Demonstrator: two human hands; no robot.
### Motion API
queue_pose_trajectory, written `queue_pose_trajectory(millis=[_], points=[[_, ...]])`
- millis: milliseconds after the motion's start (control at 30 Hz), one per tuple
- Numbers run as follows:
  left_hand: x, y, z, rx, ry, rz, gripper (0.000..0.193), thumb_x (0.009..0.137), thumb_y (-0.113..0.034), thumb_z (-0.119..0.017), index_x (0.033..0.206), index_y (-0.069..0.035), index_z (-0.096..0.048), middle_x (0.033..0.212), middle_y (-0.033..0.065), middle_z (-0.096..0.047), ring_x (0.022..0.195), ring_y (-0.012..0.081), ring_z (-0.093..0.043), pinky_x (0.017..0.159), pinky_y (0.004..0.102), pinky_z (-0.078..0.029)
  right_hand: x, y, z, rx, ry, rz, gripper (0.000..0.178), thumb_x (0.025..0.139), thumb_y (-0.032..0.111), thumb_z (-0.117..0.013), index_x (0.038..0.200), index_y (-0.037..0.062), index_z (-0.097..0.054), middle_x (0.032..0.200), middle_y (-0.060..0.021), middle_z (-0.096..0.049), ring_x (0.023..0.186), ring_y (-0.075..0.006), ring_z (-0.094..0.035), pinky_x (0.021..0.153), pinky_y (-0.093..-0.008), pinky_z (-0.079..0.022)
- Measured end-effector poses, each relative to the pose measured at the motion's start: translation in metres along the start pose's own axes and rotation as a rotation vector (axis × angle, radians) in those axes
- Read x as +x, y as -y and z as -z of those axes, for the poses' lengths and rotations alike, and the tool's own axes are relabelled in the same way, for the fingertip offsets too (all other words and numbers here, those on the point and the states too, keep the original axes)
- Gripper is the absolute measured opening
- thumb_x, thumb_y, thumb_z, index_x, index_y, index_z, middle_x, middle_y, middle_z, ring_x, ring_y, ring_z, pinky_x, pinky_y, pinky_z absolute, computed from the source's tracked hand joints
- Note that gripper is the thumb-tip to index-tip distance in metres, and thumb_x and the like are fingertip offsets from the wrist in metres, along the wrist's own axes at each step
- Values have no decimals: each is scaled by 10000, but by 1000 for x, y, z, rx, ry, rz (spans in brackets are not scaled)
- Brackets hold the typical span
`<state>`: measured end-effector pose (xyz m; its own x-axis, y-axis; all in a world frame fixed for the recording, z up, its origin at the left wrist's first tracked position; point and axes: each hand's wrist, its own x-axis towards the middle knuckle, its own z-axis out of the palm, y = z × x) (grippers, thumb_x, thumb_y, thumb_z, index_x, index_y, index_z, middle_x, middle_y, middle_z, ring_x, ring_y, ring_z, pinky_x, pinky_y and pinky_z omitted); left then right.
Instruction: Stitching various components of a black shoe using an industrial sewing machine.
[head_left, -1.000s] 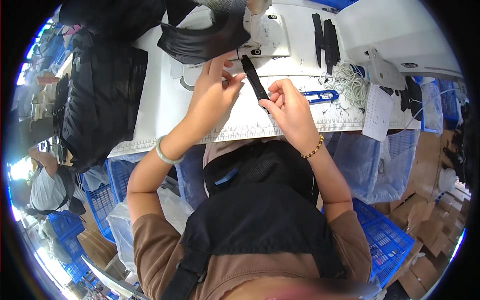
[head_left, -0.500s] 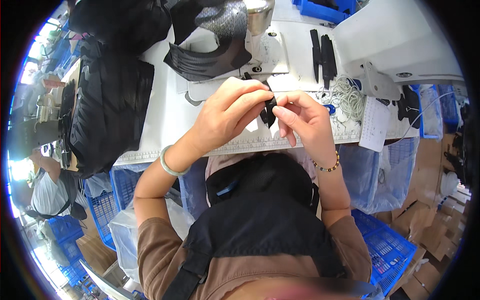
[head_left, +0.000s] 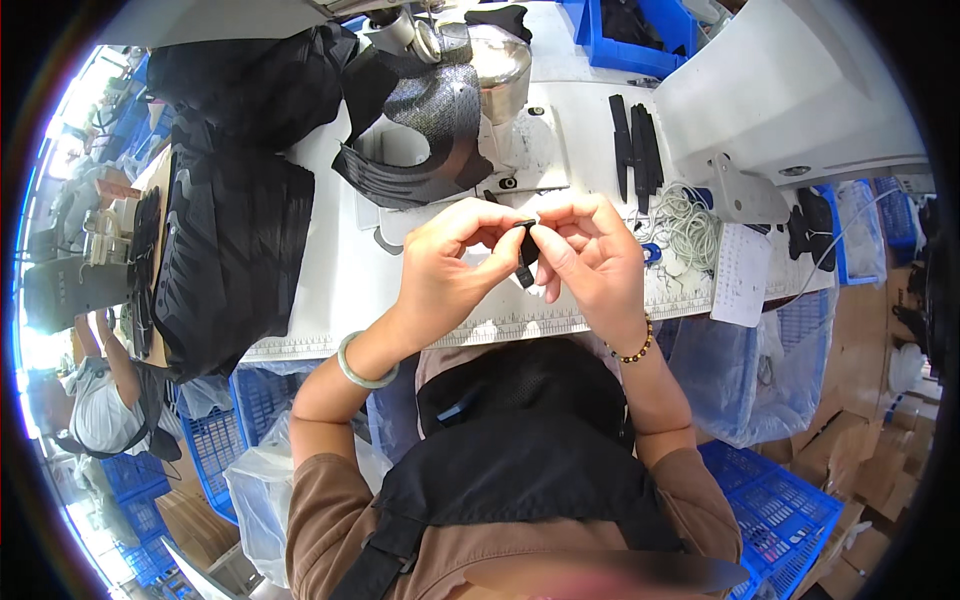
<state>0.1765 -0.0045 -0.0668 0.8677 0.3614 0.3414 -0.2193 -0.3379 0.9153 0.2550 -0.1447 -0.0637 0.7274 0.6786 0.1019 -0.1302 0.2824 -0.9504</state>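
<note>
Above the table's front edge, my left hand [head_left: 452, 262] and my right hand [head_left: 596, 262] meet fingertip to fingertip. Both pinch one small black strip [head_left: 528, 250], bent over at its top between the thumbs and forefingers. Its lower end hangs free below the fingers. Just beyond my hands, a dark grey curved shoe upper [head_left: 430, 150] with a speckled shiny part rests by the sewing machine's metal post [head_left: 500, 75]. To the right lie several loose black strips [head_left: 637, 150].
A stack of black cut pieces [head_left: 235, 240] fills the left. Tangled pale cord [head_left: 685, 228], a white paper sheet [head_left: 741, 275] and the white machine body [head_left: 790, 95] stand right. A ruler strip [head_left: 480, 333] runs along the table edge. Blue crates [head_left: 770, 500] sit below; another person [head_left: 105, 400] is far left.
Both hands have turned inward, thumbs now together at the strip's top, which is folded over. My right hand has shifted left, closer to my left hand. The whole view has tilted slightly.
</note>
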Motion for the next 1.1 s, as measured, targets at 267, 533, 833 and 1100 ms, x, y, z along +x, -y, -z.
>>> queue_pose_trajectory(millis=[267, 533, 833, 1100], points=[[-3, 1, 2, -128, -63, 38, 95, 814, 17, -615, 906, 27, -634, 783, 50, -617, 692, 82, -600, 615, 209, -500, 8, -5, 0, -160, 48, 57, 166, 872, 36, -579, 1009, -22, -507, 841, -61, -582, 607, -49, -547, 468, -175, -429], [-10, -13, 8, -572, -103, 345, 81, 859, -18, -572, 904, 49, -565, 787, 76, -608, 674, 99, -593, 592, 223, -510, 2, 5, -13, -29, 89, 38, 280, 886, 16, -533, 1142, 13, -419, 865, -77, -570, 663, -62, -558, 513, -176, -438], [4, -37, 37, -343, 133, 374, 96, 874, -39, -580, 915, 47, -573, 761, 70, -616, 657, 102, -603, 573, 227, -521, 27, 33, 5, -585, 401, 293, 338, 820, 108, -665, 1124, 57, -529, 850, -55, -575, 652, -112, -574, 579, -234, -478], [8, -49, 45, -297, 150, 358, 97, 864, -34, -592, 902, 55, -579, 751, 73, -618, 648, 104, -609, 560, 223, -517, 36, 36, 4, -800, 396, 624, 285, 783, 137, -696, 1032, 60, -581, 883, -63, -528, 625, -145, -554, 564, -255, -477]])
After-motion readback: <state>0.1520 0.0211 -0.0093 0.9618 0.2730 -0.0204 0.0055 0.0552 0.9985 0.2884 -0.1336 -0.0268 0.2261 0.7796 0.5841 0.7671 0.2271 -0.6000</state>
